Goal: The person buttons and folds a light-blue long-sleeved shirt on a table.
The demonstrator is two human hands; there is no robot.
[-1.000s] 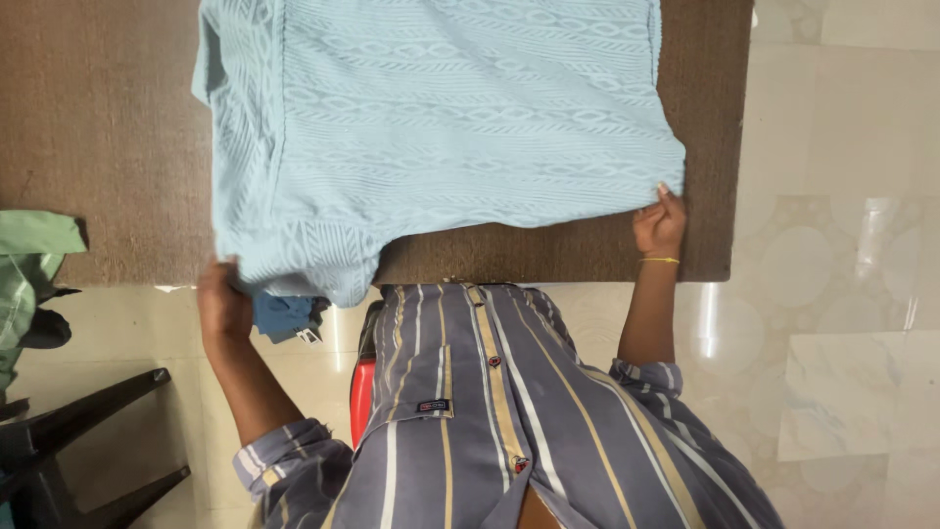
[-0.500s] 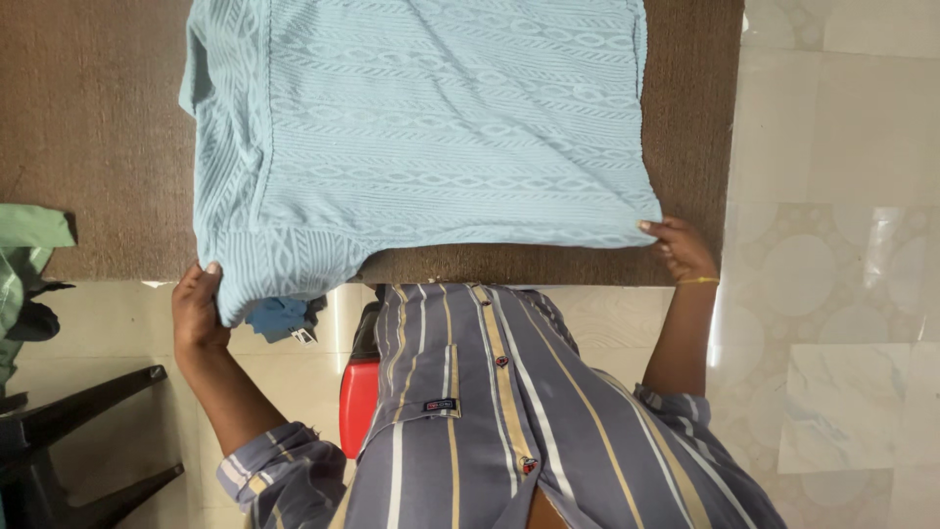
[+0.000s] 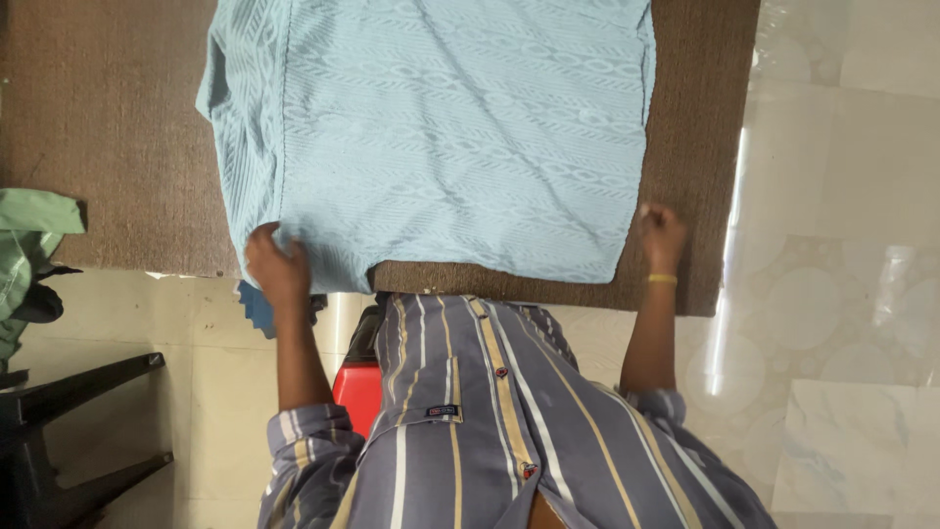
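The light blue knitted garment (image 3: 441, 137) has been laid flatter on the brown mat (image 3: 108, 147), its near left corner no longer drooping over the mat edge. The left hand (image 3: 277, 264) has been raised from below the edge onto that corner. The right hand (image 3: 661, 235) has been moved off the hem onto the bare mat just beside it.

Light blue garment (image 3: 441, 137): knitted cloth, matt, raised woven pattern. Brown mat (image 3: 108, 147) beneath: coarse, fibrous, matt weave. Floor tiles (image 3: 842, 323), right of frame: polished stone (marble-like), glossy, reflecting light. Striped shirt (image 3: 490, 431), lower centre: smooth woven cloth.
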